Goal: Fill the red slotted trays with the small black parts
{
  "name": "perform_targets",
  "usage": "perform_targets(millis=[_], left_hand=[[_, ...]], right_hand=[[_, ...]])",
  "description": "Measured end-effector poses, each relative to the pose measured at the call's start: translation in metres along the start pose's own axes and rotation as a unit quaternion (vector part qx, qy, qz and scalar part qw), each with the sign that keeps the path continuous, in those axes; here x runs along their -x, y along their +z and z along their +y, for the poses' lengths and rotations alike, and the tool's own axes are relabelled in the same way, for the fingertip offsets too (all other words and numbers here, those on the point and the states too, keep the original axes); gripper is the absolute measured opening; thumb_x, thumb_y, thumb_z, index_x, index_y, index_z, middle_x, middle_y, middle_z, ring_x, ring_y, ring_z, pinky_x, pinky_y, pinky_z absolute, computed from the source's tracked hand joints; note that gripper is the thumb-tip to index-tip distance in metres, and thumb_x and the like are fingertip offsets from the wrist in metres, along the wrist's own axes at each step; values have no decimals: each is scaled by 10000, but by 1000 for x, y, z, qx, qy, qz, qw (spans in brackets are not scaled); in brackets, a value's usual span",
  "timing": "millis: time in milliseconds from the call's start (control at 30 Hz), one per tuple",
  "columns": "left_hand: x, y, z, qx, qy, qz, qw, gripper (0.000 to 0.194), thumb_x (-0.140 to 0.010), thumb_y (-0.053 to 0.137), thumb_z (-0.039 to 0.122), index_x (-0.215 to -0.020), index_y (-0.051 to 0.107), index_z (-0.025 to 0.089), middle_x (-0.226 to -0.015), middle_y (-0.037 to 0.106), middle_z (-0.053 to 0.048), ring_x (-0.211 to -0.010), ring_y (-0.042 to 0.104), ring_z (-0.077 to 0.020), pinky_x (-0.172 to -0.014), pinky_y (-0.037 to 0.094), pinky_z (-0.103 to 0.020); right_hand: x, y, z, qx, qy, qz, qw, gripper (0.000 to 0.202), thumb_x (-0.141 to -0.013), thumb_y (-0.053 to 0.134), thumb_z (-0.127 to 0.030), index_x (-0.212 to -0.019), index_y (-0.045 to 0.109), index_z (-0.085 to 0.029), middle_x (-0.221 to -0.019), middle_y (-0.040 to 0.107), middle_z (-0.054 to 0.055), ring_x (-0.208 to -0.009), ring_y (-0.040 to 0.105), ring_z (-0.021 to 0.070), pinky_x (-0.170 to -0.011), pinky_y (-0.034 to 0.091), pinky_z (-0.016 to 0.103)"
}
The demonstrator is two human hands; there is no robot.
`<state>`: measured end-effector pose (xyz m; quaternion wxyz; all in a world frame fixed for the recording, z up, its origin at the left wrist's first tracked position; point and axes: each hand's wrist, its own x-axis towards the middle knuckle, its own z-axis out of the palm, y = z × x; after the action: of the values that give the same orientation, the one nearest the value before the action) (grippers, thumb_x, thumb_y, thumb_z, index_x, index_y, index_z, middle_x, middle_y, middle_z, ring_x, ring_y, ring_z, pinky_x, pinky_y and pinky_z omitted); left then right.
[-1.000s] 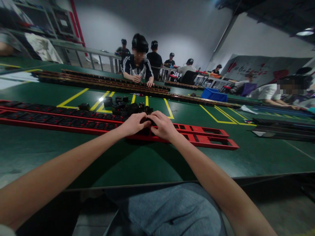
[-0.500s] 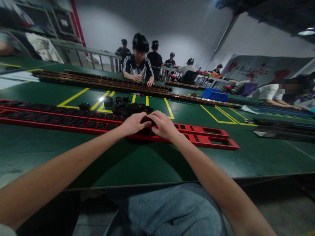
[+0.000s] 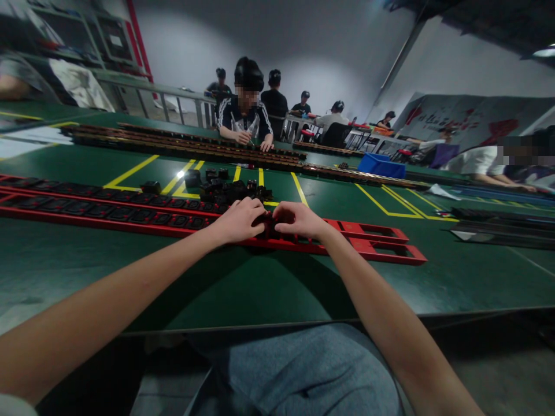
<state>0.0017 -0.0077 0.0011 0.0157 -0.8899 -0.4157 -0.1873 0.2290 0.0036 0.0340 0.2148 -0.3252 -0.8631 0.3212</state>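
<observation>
Two long red rails point(image 3: 359, 247) lie side by side across the green table, their left lengths filled with black socket modules point(image 3: 122, 212). My left hand point(image 3: 243, 220) rests over the rails, its fingers and thumb curled round a small black socket module point(image 3: 272, 223). Facing it from the right, my right hand point(image 3: 300, 220) bends thumb and forefinger against the same dark piece. Fingers partly hide the module, so its fit in the rail cannot be made out. Just behind my hands lies a heap of loose black modules point(image 3: 236, 191).
Beyond the yellow floor-style tape lines point(image 3: 299, 189), long brown-black strips point(image 3: 182, 144) run along the table. A blue bin point(image 3: 381, 166) stands at the back right. Opposite me, a person point(image 3: 247, 115) works on the strips. Dark bars point(image 3: 498, 234) lie at the right.
My hands have drawn slightly apart, and a gap now shows between their fingertips. The right hand has shifted a little to the right. The rails stay in place.
</observation>
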Motion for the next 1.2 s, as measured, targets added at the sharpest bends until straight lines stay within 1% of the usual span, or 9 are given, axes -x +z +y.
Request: perform_targets(millis=[100, 167, 333, 567, 767, 833, 933, 1033, 1200], left_hand=[[0, -1, 1, 10, 5, -11, 1000, 328, -891, 532, 404, -1116, 673, 212, -1244, 614, -99, -1136, 522, -303, -956, 424, -462], [0, -1, 0, 17, 5, -17, 1000, 331, -890, 534, 409, -1120, 670, 214, -1263, 607, -99, -1160, 512, -304, -964, 419, -459], [0, 1, 0, 19, 3, -23, 1000, 324, -899, 523, 376, -1145, 663, 220, -1283, 597, -97, -1164, 511, -305, -964, 421, -467], [-1, 0, 0, 24, 11, -30, 999, 302, -908, 514, 341, -1139, 661, 213, -1262, 606, -98, -1154, 522, -293, -967, 425, -460], [-1, 1, 0, 30, 12, -25, 999, 293, -913, 514, 345, -1124, 665, 210, -1265, 604, -98, -1157, 529, -284, -983, 429, -446], [-1, 2, -1, 31, 13, -21, 999, 304, -911, 513, 342, -1137, 665, 207, -1269, 603, -101, -1159, 528, -285, -992, 430, -452], [-2, 3, -2, 37, 12, -17, 999, 312, -902, 525, 334, -1151, 666, 210, -1269, 606, -102, -1161, 526, -286, -1004, 427, -458], [-1, 3, -1, 31, 8, -13, 999, 311, -904, 524, 332, -1155, 671, 222, -1263, 612, -98, -1170, 520, -291, -1003, 427, -466], [1, 2, 1, 11, -29, 11, 999, 346, -920, 493, 338, -1198, 659, 215, -1271, 609, -101, -1199, 502, -302, -990, 436, -469]], right_hand=[[-1, 3, -3, -7, -2, -22, 1000, 263, -773, 717, -293, -978, 618, -162, -851, 657, 12, -761, 593, 151, -710, 475, 303], [-1, 3, -4, -2, -5, -24, 1000, 262, -773, 722, -285, -978, 616, -161, -846, 651, 7, -757, 587, 147, -704, 466, 295], [-1, 2, -4, 55, -8, -28, 998, 235, -768, 733, -274, -932, 614, -156, -764, 603, -18, -686, 536, 130, -636, 416, 261], [-3, 7, -5, 120, -31, -47, 991, 237, -755, 773, -266, -905, 627, -156, -784, 590, -14, -687, 516, 127, -630, 391, 249], [-5, 7, -6, 171, -57, -61, 982, 207, -752, 790, -250, -870, 648, -156, -840, 606, 7, -720, 527, 138, -644, 397, 258], [-5, 7, -7, 180, -59, -62, 980, 147, -778, 764, -234, -852, 662, -158, -838, 615, 10, -724, 531, 139, -662, 406, 263], [-4, 7, -10, 187, -61, -56, 979, 33, -810, 697, -160, -839, 684, -164, -830, 629, 9, -735, 541, 138, -700, 419, 273], [-4, 8, -12, 185, -58, -51, 980, 62, -794, 687, -119, -835, 697, -165, -833, 640, 11, -750, 553, 141, -709, 425, 275], [-3, 2, -11, 184, -42, -54, 981, 86, -778, 721, -133, -857, 704, -162, -848, 661, 22, -756, 576, 148, -705, 439, 275]])
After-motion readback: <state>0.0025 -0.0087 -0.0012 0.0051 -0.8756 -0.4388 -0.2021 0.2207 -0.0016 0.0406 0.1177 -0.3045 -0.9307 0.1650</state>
